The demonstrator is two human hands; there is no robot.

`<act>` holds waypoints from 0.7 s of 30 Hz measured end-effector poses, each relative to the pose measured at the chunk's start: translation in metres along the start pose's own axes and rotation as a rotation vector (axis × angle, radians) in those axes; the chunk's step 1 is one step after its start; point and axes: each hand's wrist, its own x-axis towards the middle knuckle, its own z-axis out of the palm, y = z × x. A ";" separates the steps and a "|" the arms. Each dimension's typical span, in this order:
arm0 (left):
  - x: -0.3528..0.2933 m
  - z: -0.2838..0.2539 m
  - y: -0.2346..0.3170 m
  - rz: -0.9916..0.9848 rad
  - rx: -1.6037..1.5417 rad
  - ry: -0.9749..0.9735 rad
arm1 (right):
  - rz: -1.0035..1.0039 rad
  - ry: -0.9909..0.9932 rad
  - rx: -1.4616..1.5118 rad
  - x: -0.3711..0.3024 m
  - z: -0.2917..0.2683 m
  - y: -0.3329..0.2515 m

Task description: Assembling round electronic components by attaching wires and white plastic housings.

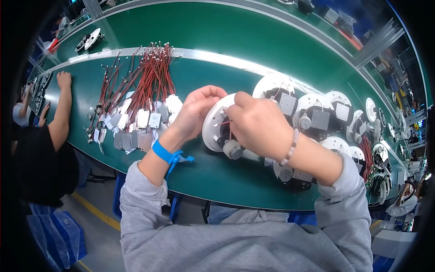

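A white round housing (212, 129) with a small motor (233, 149) on its face is tilted up in front of me, above the bench. My left hand (198, 111) is closed at its left rim, fingers curled partly behind it. Over its right side, my right hand (257, 119) is closed with bent fingers. A thin red wire (225, 122) runs across the housing to beneath the right fingers, whose tips are hidden. What they pinch cannot be made out. A blue strap (164, 152) circles my left wrist.
Red wires (152, 75) with metal plates (142, 119) lie piled on the left of the green bench (199, 177). Several similar white housings (312, 104) with black boxes crowd the right. Another person's arm (63, 106) rests on the bench at far left.
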 end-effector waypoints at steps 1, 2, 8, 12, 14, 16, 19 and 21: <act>0.000 0.001 -0.001 0.000 -0.001 0.001 | -0.013 0.036 0.001 -0.001 0.003 0.003; 0.000 0.003 0.000 -0.002 -0.014 0.001 | -0.012 0.037 -0.001 -0.001 0.001 0.006; -0.002 0.008 -0.007 0.304 0.561 0.176 | 0.092 0.165 0.249 -0.006 -0.008 0.021; -0.001 0.009 -0.014 0.574 1.010 0.322 | 0.023 0.093 0.294 -0.002 0.001 0.017; 0.000 0.009 -0.016 0.571 0.974 0.321 | 0.028 0.088 0.280 -0.002 0.004 0.017; 0.000 0.005 -0.015 0.513 0.946 0.329 | 0.058 0.059 0.230 -0.001 0.005 0.016; -0.001 0.001 -0.017 0.477 0.919 0.335 | 0.008 0.110 0.171 -0.003 0.009 0.009; -0.002 0.008 -0.018 0.432 0.824 0.347 | -0.024 0.121 0.161 -0.006 0.015 0.006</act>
